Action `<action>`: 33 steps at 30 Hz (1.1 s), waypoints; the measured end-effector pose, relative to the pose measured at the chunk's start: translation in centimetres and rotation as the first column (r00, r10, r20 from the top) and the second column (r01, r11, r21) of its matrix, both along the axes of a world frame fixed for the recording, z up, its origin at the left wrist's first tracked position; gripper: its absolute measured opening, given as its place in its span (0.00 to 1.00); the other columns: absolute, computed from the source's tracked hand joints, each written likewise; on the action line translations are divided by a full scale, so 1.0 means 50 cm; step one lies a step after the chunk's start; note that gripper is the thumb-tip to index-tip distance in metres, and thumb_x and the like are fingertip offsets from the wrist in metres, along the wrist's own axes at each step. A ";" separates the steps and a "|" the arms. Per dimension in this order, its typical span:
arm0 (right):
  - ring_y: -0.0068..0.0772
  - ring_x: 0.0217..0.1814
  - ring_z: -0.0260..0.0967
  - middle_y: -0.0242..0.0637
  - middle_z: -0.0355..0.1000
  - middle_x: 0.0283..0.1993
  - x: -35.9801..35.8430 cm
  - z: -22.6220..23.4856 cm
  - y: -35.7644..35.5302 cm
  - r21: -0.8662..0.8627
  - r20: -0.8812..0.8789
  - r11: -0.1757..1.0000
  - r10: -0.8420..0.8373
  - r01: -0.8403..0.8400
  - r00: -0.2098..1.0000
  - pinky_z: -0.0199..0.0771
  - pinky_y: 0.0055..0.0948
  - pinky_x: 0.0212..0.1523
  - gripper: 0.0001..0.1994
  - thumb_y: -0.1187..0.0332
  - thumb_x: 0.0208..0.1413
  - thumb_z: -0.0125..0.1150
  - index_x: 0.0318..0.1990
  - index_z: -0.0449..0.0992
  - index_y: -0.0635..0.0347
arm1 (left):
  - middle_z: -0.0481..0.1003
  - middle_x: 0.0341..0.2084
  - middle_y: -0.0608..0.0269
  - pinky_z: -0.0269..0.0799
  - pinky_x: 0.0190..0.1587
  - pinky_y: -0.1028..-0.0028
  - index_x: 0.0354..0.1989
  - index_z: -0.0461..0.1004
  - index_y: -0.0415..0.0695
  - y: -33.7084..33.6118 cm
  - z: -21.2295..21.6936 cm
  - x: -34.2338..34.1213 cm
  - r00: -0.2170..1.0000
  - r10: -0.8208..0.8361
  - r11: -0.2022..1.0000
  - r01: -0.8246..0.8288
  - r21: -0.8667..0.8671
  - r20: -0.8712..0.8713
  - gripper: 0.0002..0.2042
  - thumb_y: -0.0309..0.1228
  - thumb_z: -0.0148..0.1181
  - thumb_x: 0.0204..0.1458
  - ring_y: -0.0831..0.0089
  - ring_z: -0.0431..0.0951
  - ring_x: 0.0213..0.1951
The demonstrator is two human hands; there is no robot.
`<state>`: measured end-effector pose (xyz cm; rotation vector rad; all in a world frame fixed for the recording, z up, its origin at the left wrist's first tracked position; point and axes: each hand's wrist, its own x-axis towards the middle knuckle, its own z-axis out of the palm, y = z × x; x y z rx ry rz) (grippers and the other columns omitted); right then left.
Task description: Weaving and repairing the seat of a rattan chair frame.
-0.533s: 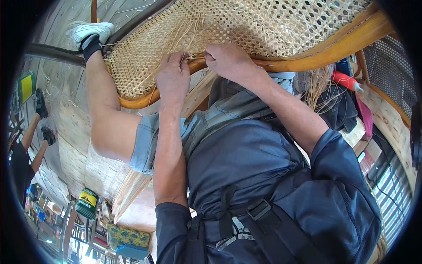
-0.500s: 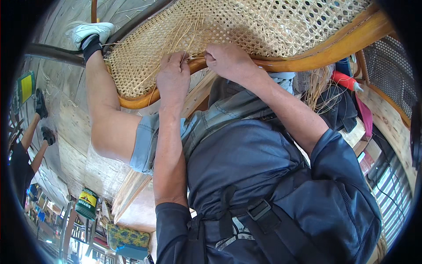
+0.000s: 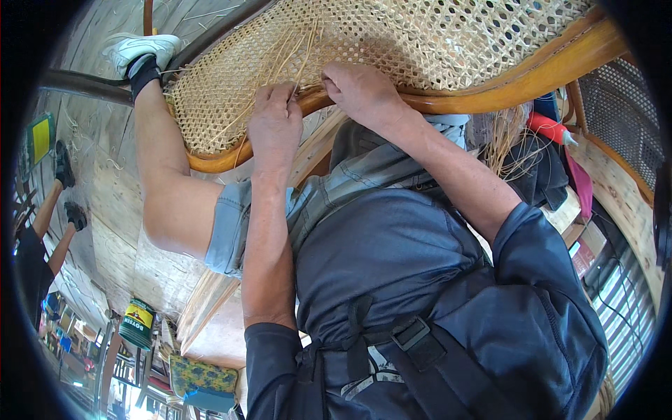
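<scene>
Across my lap lies a curved, varnished wooden frame (image 3: 483,103) filled with woven cane webbing (image 3: 392,42). Loose cane strands (image 3: 297,52) fan up over the weave from near my left hand (image 3: 275,115). That hand is closed at the frame's inner curve, thumb and fingers pinched on the end of a cane strand. To its right, my right hand (image 3: 362,89) rests over the frame's edge with its fingers curled together. Whatever those fingertips hold, if anything, is hidden behind the hand.
At right are a bundle of loose cane (image 3: 507,140), a red squeeze bottle (image 3: 548,128) and another cane-backed piece (image 3: 623,105). A green can (image 3: 138,323) stands at lower left. Dark bars (image 3: 84,84) cross at upper left. Another person's legs (image 3: 52,203) show at far left.
My right hand has lifted slightly up and to the left along the frame's edge. The pale strand between the hands no longer shows. My left hand stays nearly in place.
</scene>
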<state>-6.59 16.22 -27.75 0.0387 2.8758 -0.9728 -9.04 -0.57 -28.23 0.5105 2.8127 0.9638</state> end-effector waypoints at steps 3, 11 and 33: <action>0.53 0.31 0.70 0.48 0.70 0.27 0.002 0.000 0.000 0.024 -0.013 1.000 -0.007 0.007 1.000 0.69 0.45 0.29 0.06 0.67 0.54 0.49 0.33 0.69 0.59 | 0.72 0.39 0.55 0.74 0.37 0.63 0.40 0.73 0.45 0.002 0.001 0.002 1.000 0.001 1.000 -0.001 -0.020 -0.003 0.11 0.24 0.52 0.46 0.56 0.76 0.36; 0.51 0.32 0.70 0.45 0.70 0.29 0.013 0.011 0.021 0.023 -0.030 1.000 0.000 0.000 1.000 0.69 0.45 0.30 0.07 0.65 0.56 0.49 0.34 0.68 0.57 | 0.72 0.38 0.56 0.74 0.36 0.62 0.39 0.73 0.45 0.002 0.002 0.004 1.000 0.005 0.999 -0.005 -0.033 -0.010 0.11 0.24 0.51 0.46 0.57 0.76 0.36; 0.54 0.34 0.69 0.48 0.70 0.28 -0.038 0.020 0.017 0.126 0.049 0.988 0.081 -0.087 0.995 0.69 0.47 0.33 0.10 0.63 0.56 0.51 0.31 0.70 0.61 | 0.72 0.39 0.57 0.74 0.37 0.63 0.40 0.73 0.46 0.011 0.008 0.002 0.999 -0.013 0.999 0.012 -0.048 -0.030 0.12 0.23 0.51 0.45 0.57 0.76 0.36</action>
